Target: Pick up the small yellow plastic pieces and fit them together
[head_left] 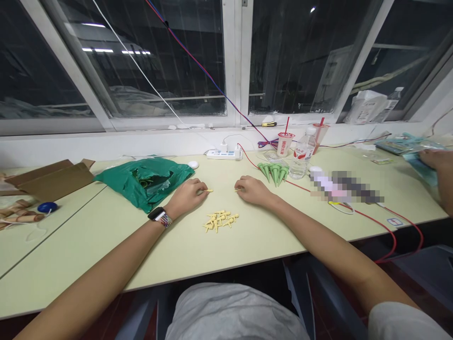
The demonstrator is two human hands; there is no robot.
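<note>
Two yellow plastic pieces, mid-frame: your left hand pinches one, your right hand the other; yellow pile just below.

Pixelation blurs some items toward the tabletop's right end; another person's arm is cut off. The right hand mostly hides its small yellow piece.

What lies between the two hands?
In the head view, bare table lies between the left hand and right hand, apart from the yellow pieces jutting from their fingertips.
</note>
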